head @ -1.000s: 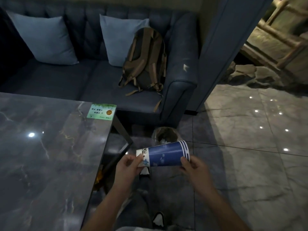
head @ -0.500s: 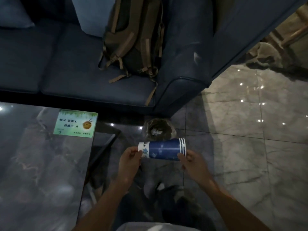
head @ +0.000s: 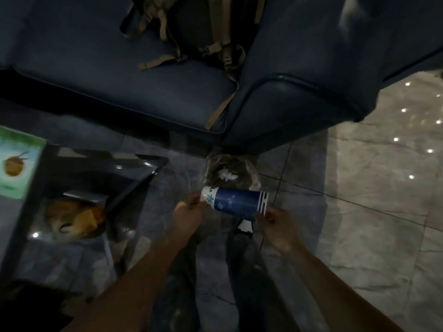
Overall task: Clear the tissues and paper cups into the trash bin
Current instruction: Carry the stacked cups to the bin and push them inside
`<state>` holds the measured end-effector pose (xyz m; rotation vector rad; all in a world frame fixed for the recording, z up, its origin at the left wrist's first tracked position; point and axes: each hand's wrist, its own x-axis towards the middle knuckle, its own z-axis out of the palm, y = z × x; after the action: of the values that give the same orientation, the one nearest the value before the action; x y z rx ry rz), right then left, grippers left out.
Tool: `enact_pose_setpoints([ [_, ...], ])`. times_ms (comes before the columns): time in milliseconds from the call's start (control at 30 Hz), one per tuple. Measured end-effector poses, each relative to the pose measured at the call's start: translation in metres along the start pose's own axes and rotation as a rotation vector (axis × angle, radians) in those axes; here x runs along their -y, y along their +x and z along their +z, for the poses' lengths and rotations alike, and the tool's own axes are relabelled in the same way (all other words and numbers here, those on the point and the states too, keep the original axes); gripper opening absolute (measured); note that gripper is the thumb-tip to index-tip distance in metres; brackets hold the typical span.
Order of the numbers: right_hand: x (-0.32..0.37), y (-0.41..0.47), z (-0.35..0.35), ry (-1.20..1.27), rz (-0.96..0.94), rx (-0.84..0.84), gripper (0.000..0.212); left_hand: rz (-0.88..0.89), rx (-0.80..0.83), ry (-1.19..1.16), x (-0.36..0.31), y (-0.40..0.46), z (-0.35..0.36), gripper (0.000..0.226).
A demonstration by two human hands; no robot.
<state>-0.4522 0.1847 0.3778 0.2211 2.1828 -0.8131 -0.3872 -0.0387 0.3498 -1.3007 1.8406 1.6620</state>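
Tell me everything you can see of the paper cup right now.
The paper cup is dark blue with pale prints, a white band at one end and white stripes at the other. It lies sideways in mid-air, left hand pinching the white end, right hand the striped end, just short of the trash bin.

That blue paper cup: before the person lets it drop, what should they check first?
1. Both hands hold the blue paper cup, left hand and right hand: ok.
2. Trash bin open, crumpled tissue inside: ok.
3. Cup directly over the bin: not ok, it overlaps only the near rim.
4. Cup empty: cannot tell.
5. Sofa clear of the drop path: ok.
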Motion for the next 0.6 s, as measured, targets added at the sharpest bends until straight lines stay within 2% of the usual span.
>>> enact_pose_setpoints([
  [67, -0.017, 0.033, 0.007, -0.026, 0.008, 0.022, 0.023, -0.017, -0.001, -0.028, 0.020, 0.023, 0.023, 0.027],
  [167, -0.038, 0.075, 0.019, -0.065, -0.051, 0.017, 0.042, -0.035, -0.013, -0.073, 0.046, 0.056, 0.050, 0.028],
  [300, -0.054, 0.117, 0.035, -0.162, -0.101, 0.012, 0.036, -0.026, 0.032, -0.022, 0.070, 0.099, 0.076, 0.022],
  [433, -0.063, 0.147, 0.052, -0.221, -0.119, 0.011, 0.044, -0.076, 0.084, -0.048, 0.094, 0.134, 0.092, 0.025],
  [500, -0.063, 0.159, 0.060, -0.232, -0.100, 0.004, 0.046, -0.059, 0.080, -0.032, 0.100, 0.147, 0.099, 0.020],
  [600, -0.060, 0.176, 0.077, -0.208, -0.074, -0.005, 0.040, -0.005, 0.115, 0.005, 0.105, 0.157, 0.108, 0.025],
])
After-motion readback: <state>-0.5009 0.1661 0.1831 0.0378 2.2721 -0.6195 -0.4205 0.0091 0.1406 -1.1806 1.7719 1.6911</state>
